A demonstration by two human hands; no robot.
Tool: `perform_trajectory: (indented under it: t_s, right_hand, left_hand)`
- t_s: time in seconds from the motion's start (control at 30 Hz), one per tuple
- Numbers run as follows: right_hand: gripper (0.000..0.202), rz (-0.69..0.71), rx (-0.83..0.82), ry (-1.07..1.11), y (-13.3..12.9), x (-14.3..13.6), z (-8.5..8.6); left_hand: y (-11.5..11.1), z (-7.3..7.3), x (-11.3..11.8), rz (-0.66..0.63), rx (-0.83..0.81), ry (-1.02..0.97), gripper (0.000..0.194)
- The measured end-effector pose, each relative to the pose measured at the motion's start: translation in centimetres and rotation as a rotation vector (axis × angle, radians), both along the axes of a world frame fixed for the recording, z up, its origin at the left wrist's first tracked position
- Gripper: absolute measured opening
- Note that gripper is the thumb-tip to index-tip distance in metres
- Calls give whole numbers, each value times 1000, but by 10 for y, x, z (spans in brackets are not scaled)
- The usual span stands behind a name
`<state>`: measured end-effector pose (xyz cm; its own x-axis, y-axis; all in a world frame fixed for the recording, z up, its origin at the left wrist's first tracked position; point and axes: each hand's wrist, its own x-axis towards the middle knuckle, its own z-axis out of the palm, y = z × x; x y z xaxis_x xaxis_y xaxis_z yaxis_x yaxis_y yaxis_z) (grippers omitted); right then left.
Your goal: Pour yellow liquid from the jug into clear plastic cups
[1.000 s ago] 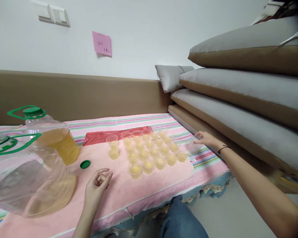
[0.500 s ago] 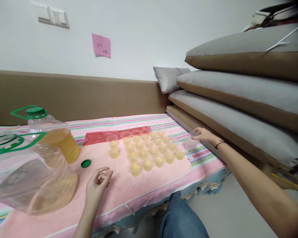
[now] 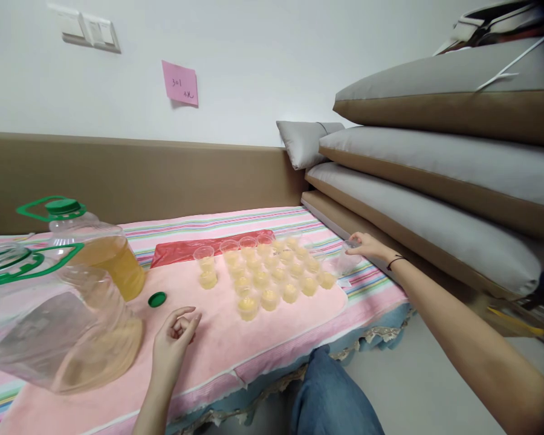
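Rows of clear plastic cups (image 3: pixel 269 298) with yellow liquid stand on a pink cloth (image 3: pixel 217 338). Two more filled cups (image 3: pixel 208 278) stand left of them. My right hand (image 3: pixel 362 246) pinches a clear plastic cup (image 3: pixel 348 261) at the right end of the cloth. My left hand (image 3: pixel 176 329) hovers over the cloth with curled fingers apart and nothing in them, near a green cap (image 3: pixel 157 299). At the left are an open large jug (image 3: pixel 95 356) with some yellow liquid and a green-capped jug (image 3: pixel 118 266) behind it.
A red plastic wrapper (image 3: pixel 176 252) lies behind the cups. Stacked grey and brown cushions (image 3: pixel 426 175) rise at the right, beside the striped cloth. A brown padded board (image 3: pixel 140 181) runs along the wall. My knee (image 3: pixel 335 399) is below the front edge.
The view has shifted slightly. My right hand remains on the clear cup at the right, and my left hand keeps its curled pose. The filled cups stand as before.
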<state>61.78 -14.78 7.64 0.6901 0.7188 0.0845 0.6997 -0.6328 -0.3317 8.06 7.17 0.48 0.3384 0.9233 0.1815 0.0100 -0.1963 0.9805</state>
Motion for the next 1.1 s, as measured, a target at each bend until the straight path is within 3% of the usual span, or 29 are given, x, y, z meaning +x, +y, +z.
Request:
perform_trajectory:
  t_s: [0.17,0.3,0.47,0.63,0.77,0.9,1.0,1.1]
  right_hand:
    - [35,5,-52,1,-2,-7,-6]
    - [36,5,-48,-20,-1,-10,3]
    - [34,20,-24,-58,1,-19,30]
    - [31,98,49,-82,7,-45,73]
    - [44,273,161,-64,25,-88,107]
    - [57,547,234,8,56,-154,128]
    - [56,744,252,65,84,-212,129]
    - [55,911,253,97,112,-267,115]
  left_hand:
    - [1,-1,-2,4,-3,1,54]
    - [2,-2,-2,2,-18,5,57]
    - [1,-1,-1,1,-16,5,55]
    - [0,2,-2,13,-14,-33,49]
    - [1,3,-5,58,-41,-117,48]
    - [0,4,-12,91,-37,-152,48]
    - [-4,6,-18,98,-28,-150,45]
    - [-10,7,-27,104,-12,-140,41]
